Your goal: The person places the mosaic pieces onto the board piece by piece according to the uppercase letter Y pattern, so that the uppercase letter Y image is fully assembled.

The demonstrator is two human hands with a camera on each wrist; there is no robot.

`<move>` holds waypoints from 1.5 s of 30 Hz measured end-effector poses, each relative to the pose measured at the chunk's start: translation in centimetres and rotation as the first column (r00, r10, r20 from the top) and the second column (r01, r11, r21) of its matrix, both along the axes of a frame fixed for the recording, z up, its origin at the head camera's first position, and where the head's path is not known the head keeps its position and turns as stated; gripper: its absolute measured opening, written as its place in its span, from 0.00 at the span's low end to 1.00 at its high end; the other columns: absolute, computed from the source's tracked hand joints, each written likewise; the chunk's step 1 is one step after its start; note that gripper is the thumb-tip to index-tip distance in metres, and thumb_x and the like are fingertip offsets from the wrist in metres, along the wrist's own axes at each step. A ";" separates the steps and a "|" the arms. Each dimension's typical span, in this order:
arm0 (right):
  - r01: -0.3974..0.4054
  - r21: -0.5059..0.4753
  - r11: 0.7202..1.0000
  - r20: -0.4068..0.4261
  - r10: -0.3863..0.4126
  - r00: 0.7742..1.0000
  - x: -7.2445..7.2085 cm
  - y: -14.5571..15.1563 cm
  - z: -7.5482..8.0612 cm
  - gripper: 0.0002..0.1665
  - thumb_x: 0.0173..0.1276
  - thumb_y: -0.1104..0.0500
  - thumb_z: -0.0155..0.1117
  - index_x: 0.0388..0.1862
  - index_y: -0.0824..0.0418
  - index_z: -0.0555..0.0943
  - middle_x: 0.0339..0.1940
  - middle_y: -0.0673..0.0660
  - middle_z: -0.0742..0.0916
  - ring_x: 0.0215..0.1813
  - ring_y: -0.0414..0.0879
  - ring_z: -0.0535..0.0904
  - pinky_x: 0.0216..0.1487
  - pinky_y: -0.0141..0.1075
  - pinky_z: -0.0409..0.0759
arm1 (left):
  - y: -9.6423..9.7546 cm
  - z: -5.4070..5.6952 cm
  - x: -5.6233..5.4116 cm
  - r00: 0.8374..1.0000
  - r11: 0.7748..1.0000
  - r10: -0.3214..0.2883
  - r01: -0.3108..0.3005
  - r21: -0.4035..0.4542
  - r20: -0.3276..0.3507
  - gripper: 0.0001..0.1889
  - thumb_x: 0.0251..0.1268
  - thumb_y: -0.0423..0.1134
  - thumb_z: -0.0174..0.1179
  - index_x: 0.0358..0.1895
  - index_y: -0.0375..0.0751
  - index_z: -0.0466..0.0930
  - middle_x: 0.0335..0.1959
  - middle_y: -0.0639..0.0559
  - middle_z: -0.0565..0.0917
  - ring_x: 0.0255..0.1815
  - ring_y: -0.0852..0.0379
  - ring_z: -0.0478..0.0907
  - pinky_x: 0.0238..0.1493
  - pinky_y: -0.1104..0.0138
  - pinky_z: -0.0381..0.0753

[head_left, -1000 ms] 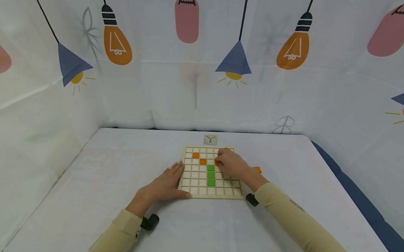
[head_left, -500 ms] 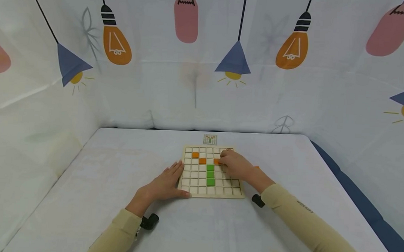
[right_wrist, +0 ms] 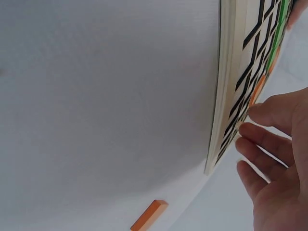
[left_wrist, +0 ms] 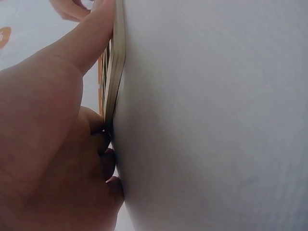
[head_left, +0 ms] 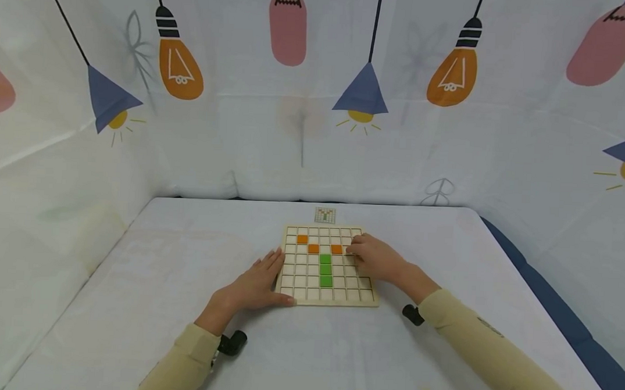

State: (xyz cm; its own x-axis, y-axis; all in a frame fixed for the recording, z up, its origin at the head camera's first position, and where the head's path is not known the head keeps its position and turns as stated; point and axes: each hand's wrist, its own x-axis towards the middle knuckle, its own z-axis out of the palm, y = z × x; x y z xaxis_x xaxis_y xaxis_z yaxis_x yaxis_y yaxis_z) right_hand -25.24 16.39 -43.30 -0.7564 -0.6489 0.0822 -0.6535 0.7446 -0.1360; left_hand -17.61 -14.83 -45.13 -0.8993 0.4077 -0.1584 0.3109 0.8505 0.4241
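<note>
A wooden grid board [head_left: 337, 304] lies flat on the table. Three green tiles [head_left: 326, 269] form a column near its middle. Three orange tiles sit above them: one orange tile [head_left: 302, 239] at upper left, another orange tile [head_left: 313, 248] beside the column's top, and a third orange tile [head_left: 336, 249] on the right. My left hand [head_left: 253, 282] rests at the board's near left corner, fingers along the left side, thumb on the front edge. My right hand [head_left: 380, 259] hovers over the board's right side; the right wrist view shows its thumb and fingers apart, nothing between them.
A small pattern card [head_left: 325, 215] lies behind the board. One loose orange tile [right_wrist: 149, 215] lies on the white table right of the board, hidden behind the right hand in the head view. A printed white curtain [head_left: 305, 130] hangs behind the table.
My right hand has drawn back to the right, leaving the third orange tile uncovered on the grid. Its wrist now hides the loose orange tile. My left hand has stayed put.
</note>
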 end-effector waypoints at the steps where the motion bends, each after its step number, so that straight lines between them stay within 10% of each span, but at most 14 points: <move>1: 0.002 -0.004 1.000 0.001 -0.002 1.000 0.0 0.2 0.0 0.16 0.70 0.65 0.59 0.52 0.58 0.86 0.46 0.51 0.85 0.50 0.46 0.78 0.53 0.40 0.81 | 0.0 0.0 0.0 1.000 1.000 0.000 0.000 -0.001 -0.002 0.60 0.57 0.68 0.64 0.80 0.36 0.41 0.83 0.43 0.43 0.84 0.45 0.38 0.82 0.47 0.47; 45: 0.115 0.032 0.993 -0.039 -0.114 0.993 1.0 7.2 -0.3 0.15 0.63 0.63 0.67 0.50 0.60 0.86 0.43 0.53 0.86 0.41 0.44 0.77 0.45 0.41 0.80 | 0.1 0.0 0.0 1.000 1.000 0.001 -0.001 0.001 0.008 0.60 0.57 0.68 0.64 0.80 0.36 0.41 0.83 0.43 0.42 0.84 0.45 0.38 0.82 0.48 0.45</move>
State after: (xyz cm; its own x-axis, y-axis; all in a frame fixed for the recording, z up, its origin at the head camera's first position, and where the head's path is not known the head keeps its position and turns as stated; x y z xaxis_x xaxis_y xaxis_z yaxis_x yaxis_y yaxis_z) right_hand -24.29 23.59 -43.60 -0.8225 -0.5614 0.0913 -0.5681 0.8184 -0.0863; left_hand -17.65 -14.77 -45.16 -0.8984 0.4069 -0.1652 0.3066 0.8505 0.4274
